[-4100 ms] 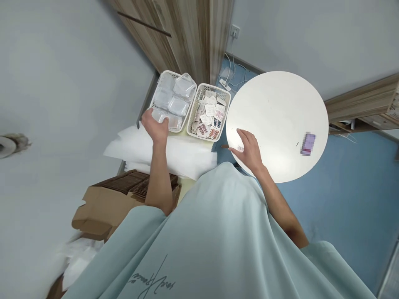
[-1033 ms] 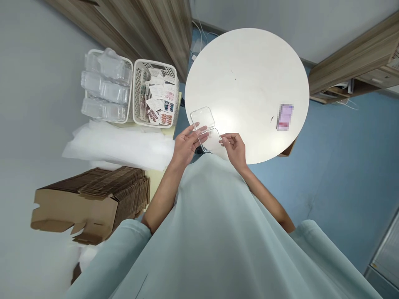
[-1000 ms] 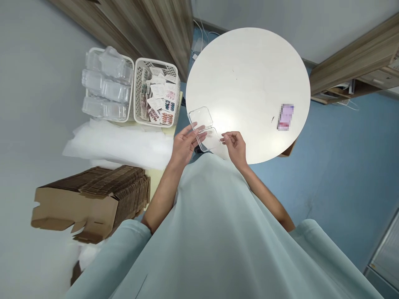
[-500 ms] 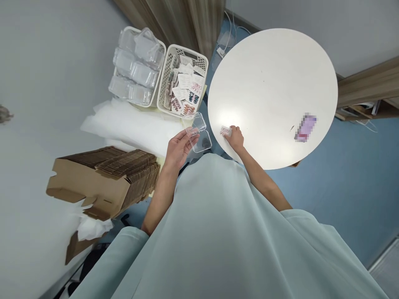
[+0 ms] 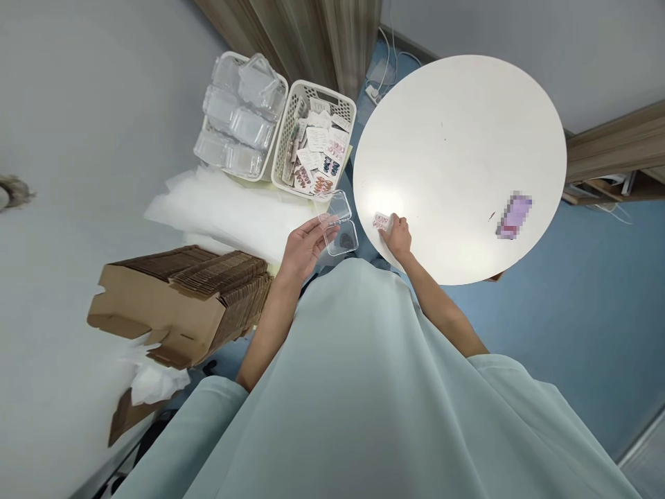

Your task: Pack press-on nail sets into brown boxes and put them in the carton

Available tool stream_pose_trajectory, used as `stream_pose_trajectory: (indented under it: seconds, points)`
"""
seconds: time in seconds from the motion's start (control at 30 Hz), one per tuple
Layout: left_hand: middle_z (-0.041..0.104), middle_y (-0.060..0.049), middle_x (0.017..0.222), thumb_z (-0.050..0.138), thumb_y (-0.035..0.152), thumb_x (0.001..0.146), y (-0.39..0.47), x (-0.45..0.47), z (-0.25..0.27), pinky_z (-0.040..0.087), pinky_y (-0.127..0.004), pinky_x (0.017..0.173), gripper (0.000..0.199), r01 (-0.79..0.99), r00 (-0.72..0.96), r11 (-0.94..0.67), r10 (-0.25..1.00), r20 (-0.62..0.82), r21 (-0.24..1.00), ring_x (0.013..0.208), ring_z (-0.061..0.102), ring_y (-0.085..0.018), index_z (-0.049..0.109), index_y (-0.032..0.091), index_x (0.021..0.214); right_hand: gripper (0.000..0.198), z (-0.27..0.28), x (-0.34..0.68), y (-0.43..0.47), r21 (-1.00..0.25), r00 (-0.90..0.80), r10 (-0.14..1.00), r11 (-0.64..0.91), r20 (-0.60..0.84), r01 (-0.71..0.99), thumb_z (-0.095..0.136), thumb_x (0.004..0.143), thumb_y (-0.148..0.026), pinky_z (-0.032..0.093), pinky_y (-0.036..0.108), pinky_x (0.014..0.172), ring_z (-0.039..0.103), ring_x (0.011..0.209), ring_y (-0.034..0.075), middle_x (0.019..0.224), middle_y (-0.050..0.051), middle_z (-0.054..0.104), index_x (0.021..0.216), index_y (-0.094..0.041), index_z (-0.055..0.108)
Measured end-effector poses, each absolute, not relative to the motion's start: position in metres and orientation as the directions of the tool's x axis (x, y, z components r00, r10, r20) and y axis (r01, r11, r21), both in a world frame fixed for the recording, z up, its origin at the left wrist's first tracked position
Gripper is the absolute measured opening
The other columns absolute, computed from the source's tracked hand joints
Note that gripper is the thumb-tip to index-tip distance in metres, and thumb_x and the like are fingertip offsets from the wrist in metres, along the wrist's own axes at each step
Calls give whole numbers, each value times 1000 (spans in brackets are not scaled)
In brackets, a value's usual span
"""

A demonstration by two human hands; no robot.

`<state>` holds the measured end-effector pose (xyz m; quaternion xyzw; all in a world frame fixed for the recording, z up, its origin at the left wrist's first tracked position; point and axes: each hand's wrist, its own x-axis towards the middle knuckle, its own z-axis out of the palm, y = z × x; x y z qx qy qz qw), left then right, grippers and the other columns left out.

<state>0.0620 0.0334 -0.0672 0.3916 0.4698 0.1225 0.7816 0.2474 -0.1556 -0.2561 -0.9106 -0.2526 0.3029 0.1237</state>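
My left hand (image 5: 304,245) pinches a clear plastic hinged case (image 5: 343,221) near its hinge. The case hangs opened out, beside the left edge of the round white table (image 5: 457,138), and I see nothing inside it. Over the near left part of that table, my right hand (image 5: 399,237) grips a small card of press-on nails (image 5: 381,221) by its right side. Pinkish nails in rows show on the card. Whether the card touches the tabletop, I cannot tell.
A white basket (image 5: 276,179) holds many nail cards. Beside it, another basket (image 5: 269,165) is stacked with clear cases. White foam sheeting (image 5: 223,208) and flattened cardboard boxes (image 5: 161,305) lie to the left. A blurred purple item (image 5: 515,215) rests on the table's right side.
The card in my right hand shows more of its nail rows now, as the hand has shifted slightly. My left hand still holds the opened case. The whole view has moved a little.
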Motion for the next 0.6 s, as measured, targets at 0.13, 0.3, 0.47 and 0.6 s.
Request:
stream_pose_trajectory:
  seconds: [0.13, 0.3, 0.47, 0.6]
  points:
    - [79, -12, 132, 91, 37, 85, 29, 66, -64, 57, -46, 117, 37, 184, 540, 655, 556, -633, 733, 128, 74, -29, 79, 18, 115, 57, -256, 250, -153, -387, 663, 565, -823, -491, 415, 63, 101, -33, 55, 43, 96, 54, 124, 34, 139, 20, 53, 153, -18, 46]
    - [80, -13, 131, 90, 34, 86, 21, 69, -63, 56, -45, 118, 37, 179, 534, 670, 549, -643, 721, 125, 76, -27, 78, 17, 116, 42, -255, 250, -153, -370, 667, 527, -849, -527, 378, 67, 94, -20, 54, 40, 93, 57, 121, 31, 143, 20, 51, 133, -18, 54]
    - [79, -13, 134, 90, 32, 86, 12, 75, -65, 56, -44, 118, 34, 193, 551, 681, 521, -652, 707, 122, 77, -26, 79, 17, 115, 27, -251, 250, -166, -471, 682, 473, -857, -558, 210, 59, 99, -25, 52, 38, 87, 64, 101, 26, 126, 15, 67, 125, -21, 51]
    - [78, -14, 136, 88, 31, 88, 3, 83, -68, 56, -43, 118, 32, 211, 568, 684, 496, -657, 698, 124, 76, -26, 79, 18, 116, 16, -233, 254, -185, -628, 695, 492, -775, -525, 74, 49, 104, -31, 54, 36, 85, 70, 91, 23, 117, 10, 74, 119, -24, 53]
